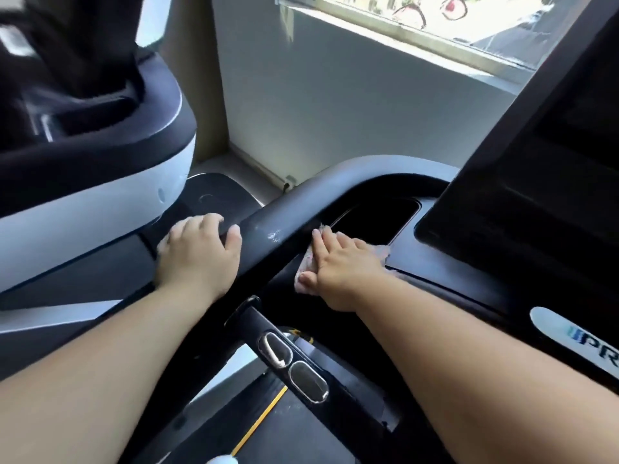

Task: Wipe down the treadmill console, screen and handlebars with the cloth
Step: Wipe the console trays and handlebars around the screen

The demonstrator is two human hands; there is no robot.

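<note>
The black treadmill console point(469, 269) sits right of the curved handlebar point(301, 209), with the dark screen point(536, 155) farther right. The left hand point(197, 256), arm extended, grips the handlebar with curled fingers. The right hand point(345, 262), fingers straight and spread, presses the pink cloth point(382, 253) flat on the console, just beside the handlebar.

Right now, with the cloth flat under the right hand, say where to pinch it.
Probably pinch the cloth by its corner poking out beside the thumb of the right hand, coming from above on the handlebar side; the rest lies flat on the console under the palm.
</note>
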